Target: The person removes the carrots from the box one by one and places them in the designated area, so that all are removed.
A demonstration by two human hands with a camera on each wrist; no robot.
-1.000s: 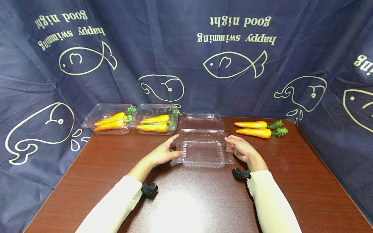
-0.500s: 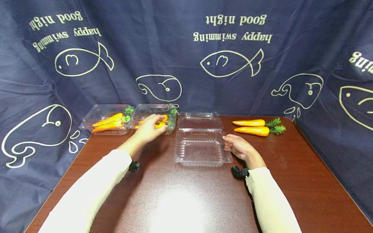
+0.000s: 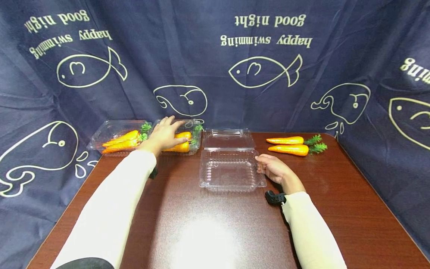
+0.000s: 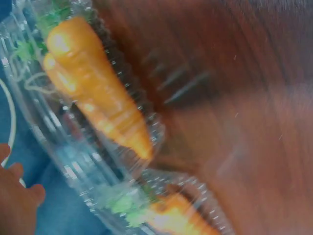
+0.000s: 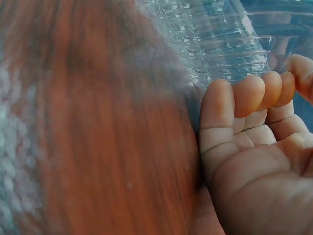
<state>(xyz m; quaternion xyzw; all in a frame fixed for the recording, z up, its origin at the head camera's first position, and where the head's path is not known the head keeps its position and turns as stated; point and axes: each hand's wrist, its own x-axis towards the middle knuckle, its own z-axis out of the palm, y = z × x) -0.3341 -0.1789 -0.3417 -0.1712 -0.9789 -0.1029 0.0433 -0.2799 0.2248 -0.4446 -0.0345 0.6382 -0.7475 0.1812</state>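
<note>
In the head view my left hand (image 3: 165, 135) is over the left part of a closed clear clamshell box (image 3: 195, 148), its fingers spread; whether it touches the lid I cannot tell. Orange carrots (image 3: 181, 147) with green tops lie in that box. The left wrist view catches my fingertips (image 4: 22, 188) at its left edge, beside the box with the carrots (image 4: 93, 81). My right hand (image 3: 276, 172) pinches the right rim of an open clear clamshell box (image 3: 231, 173), whose lid (image 3: 229, 139) is folded back. Curled fingers (image 5: 249, 95) show against its ribbed wall in the right wrist view.
Another closed clamshell box (image 3: 100, 140) with carrots stands at the far left. Two loose carrots (image 3: 288, 150) with green tops lie right of the open box on the brown table (image 3: 208, 209). A dark blue curtain (image 3: 215, 67) hangs behind and at both sides.
My left hand has let go of the open box's left side and moved left and away from me, over the middle closed box. The right hand stays at the open box's rim.
</note>
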